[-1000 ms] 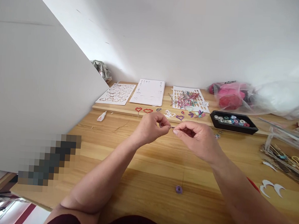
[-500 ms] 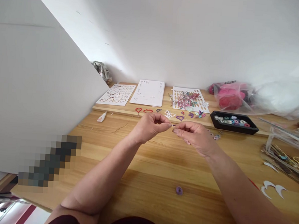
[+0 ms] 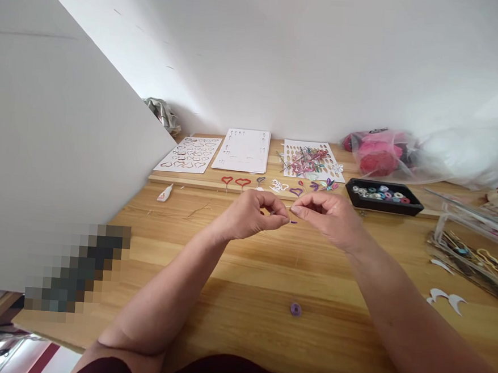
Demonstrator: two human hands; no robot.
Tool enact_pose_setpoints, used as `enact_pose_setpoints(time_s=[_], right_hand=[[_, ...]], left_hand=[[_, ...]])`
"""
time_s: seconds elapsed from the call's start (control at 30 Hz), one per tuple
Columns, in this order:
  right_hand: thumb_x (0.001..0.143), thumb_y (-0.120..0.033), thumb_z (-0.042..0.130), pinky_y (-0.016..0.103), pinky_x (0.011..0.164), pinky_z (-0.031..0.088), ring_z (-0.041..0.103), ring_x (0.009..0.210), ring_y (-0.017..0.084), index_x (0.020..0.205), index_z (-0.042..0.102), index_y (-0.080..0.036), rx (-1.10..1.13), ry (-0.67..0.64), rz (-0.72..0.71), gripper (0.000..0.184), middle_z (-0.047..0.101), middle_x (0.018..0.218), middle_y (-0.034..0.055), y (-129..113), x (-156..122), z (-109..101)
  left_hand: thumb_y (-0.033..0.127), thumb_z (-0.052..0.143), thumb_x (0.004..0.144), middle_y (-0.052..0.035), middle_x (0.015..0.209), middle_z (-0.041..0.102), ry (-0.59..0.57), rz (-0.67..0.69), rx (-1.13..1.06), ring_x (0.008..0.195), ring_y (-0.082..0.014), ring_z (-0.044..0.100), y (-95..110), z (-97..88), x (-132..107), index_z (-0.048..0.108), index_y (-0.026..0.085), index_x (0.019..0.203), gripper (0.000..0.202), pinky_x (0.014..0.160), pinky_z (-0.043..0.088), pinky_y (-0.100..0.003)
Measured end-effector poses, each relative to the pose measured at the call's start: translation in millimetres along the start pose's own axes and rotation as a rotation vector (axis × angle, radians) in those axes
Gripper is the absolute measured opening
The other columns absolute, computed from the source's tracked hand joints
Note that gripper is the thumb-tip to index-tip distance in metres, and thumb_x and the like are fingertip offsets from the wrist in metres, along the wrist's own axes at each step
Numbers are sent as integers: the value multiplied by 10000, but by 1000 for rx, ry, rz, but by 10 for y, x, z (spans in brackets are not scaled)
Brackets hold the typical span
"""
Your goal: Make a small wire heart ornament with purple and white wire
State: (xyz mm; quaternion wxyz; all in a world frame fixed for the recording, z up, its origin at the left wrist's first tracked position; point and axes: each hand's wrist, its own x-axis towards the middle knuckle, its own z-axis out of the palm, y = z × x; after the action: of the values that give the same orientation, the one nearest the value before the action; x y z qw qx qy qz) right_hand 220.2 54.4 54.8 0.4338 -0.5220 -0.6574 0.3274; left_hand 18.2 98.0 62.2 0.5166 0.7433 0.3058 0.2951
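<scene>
Both of my hands are raised over the middle of the wooden table (image 3: 234, 276), fingertips almost touching. My left hand (image 3: 251, 214) is closed in a pinch, and a small purple piece (image 3: 293, 221) pokes out of its fingertips. My right hand (image 3: 330, 218) is closed too, its thumb and forefinger pinching at the same small piece; what else it holds is too small to make out. On the table near my body lies a small purple coil (image 3: 295, 309).
A raised board at the back carries three white sheets (image 3: 243, 150) with shaped pieces, red heart loops (image 3: 234, 181) and a black tray of coloured coils (image 3: 382, 196). A glue tube (image 3: 165, 192) lies left. A clear box (image 3: 475, 250) and white cut-outs (image 3: 443, 297) sit right; plastic bags (image 3: 383, 156) behind; a white panel (image 3: 55, 156) leans left.
My hands stayed together and sank slightly; my left thumb and finger have shifted on the small purple piece. The view has drifted a little to the right.
</scene>
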Motion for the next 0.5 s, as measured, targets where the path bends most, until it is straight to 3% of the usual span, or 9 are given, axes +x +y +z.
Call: enact_pose_setpoints(time_s=[0.2, 0.33, 0.4, 0.5], right_hand=[[766, -471, 753, 268, 500, 276, 353, 511, 86, 800, 711, -181, 173, -66, 138, 295, 497, 576, -45, 105, 29, 117], [818, -428, 706, 265, 494, 259, 352, 527, 93, 782, 710, -181, 52, -68, 99, 250, 489, 588, -34, 14, -46, 158], [833, -405, 686, 268, 492, 258, 358, 527, 99, 768, 707, -185, -17, -38, 55, 230, 492, 586, -29, -58, -82, 145], [849, -370, 665, 274, 503, 275, 388, 540, 107, 768, 710, -190, -112, 11, -14, 202, 530, 611, -15, -128, -108, 100]], left_hand=[[312, 733, 744, 2, 721, 627, 176, -30, -144, 656, -89, 520, -50, -8, 58, 643, 146, 730, 189, 658, 413, -241], [260, 707, 733, -12, 760, 657, 317, -2, 30, 730, -117, 566, -73, -6, 75, 640, 153, 703, 129, 731, 445, -257], [231, 688, 730, -13, 757, 663, 320, 30, 144, 734, -124, 572, -75, -1, 64, 651, 157, 697, 89, 723, 447, -258], [211, 672, 734, -12, 744, 669, 219, 65, 218, 712, -124, 579, -55, 10, 34, 672, 163, 699, 60, 686, 443, -250]])
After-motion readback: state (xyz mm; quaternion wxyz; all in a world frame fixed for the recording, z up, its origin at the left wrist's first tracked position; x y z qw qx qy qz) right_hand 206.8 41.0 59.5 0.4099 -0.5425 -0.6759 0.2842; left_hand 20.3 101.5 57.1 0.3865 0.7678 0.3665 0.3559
